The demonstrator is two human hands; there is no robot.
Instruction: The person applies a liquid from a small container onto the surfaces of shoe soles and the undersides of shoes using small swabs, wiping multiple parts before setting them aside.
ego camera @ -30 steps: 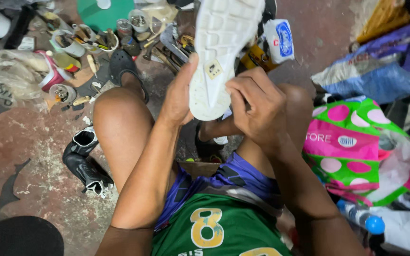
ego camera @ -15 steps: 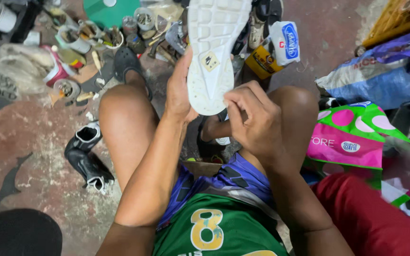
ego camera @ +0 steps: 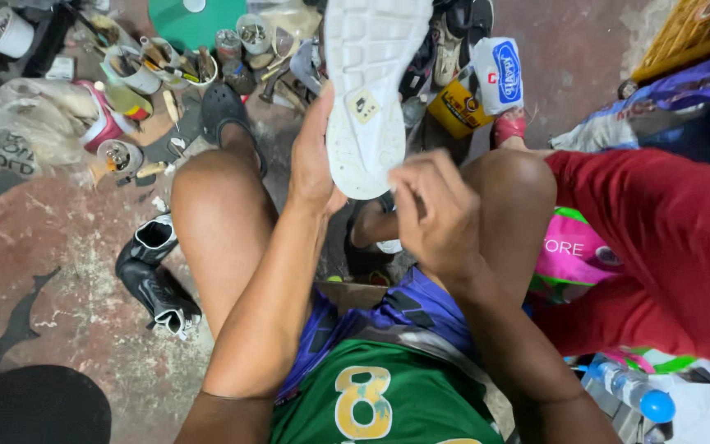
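Note:
A white sports shoe (ego camera: 371,82) is held sole-up in front of me, above my knees. My left hand (ego camera: 314,156) grips its heel end from the left side. At the heel's lower right edge my right hand (ego camera: 433,214) has its fingers pinched together, touching the sole rim; what they pinch is too small to tell. I sit with knees apart over a reddish concrete floor (ego camera: 59,279).
A black boot (ego camera: 154,275) lies on the floor left of my left knee. Cans and tubs with tools and brushes (ego camera: 149,70) crowd the far left. Another person's red sleeve (ego camera: 667,238) reaches in from the right over a pink-and-green bag (ego camera: 577,255). A plastic bottle (ego camera: 634,395) lies lower right.
A person's red sleeve has come further in from the right and now covers most of the pink-and-green bag. The shoe and both hands have stayed nearly where they were.

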